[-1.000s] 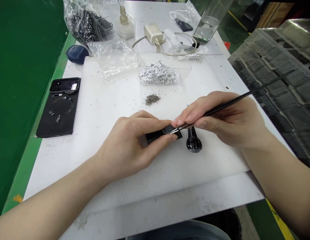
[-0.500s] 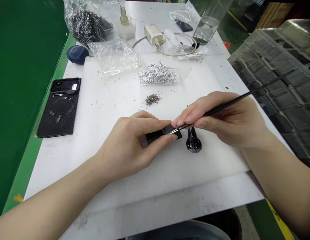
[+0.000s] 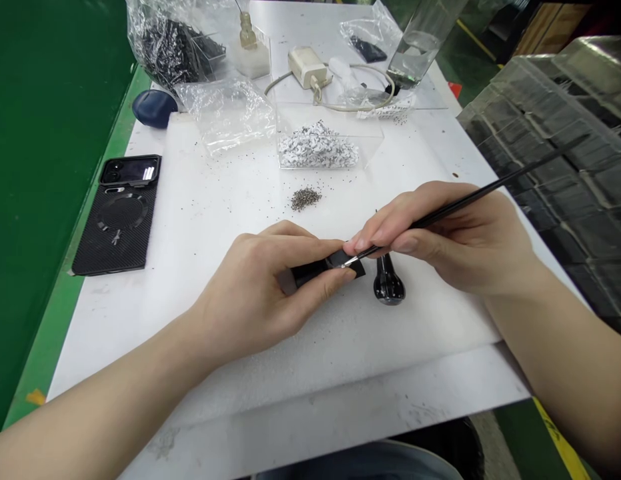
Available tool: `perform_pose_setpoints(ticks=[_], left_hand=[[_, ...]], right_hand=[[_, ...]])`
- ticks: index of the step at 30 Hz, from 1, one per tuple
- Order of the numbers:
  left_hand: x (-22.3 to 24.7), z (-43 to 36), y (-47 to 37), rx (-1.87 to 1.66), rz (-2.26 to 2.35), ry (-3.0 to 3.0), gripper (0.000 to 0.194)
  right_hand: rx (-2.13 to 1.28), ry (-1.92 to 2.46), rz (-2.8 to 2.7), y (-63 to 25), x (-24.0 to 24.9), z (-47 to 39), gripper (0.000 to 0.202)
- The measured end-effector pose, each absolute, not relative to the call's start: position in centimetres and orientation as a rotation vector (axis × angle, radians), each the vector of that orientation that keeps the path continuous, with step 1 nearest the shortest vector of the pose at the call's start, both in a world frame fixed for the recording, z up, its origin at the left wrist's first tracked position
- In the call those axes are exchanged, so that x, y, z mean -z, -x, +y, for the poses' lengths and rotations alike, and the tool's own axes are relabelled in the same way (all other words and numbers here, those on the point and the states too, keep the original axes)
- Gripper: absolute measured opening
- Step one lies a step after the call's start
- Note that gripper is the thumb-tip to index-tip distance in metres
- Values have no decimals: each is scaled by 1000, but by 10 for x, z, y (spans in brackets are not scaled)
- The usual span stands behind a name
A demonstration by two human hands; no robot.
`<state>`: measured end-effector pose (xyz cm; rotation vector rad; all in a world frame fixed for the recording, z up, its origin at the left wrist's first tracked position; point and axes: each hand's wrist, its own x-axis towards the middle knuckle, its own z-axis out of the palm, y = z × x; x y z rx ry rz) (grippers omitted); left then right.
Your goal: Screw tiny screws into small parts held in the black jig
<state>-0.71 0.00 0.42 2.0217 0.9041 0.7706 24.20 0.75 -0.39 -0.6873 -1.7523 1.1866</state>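
One black part (image 3: 311, 271) sits in the left hand (image 3: 253, 287)

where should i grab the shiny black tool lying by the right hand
The shiny black tool is probably best taken by its wide, rounded end, from the near side. That end is nearest the viewer and lies uncovered on the white mat, while the narrow part runs away, partly hidden by the right hand.
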Motion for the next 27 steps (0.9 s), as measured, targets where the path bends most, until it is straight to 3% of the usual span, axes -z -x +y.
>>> perform_pose_setpoints(ticks=[27], left_hand=[[-1,-1,7,-794,896,-2054,19]], right_hand=[[-1078,694,-1915,-247,-8,5,21]])
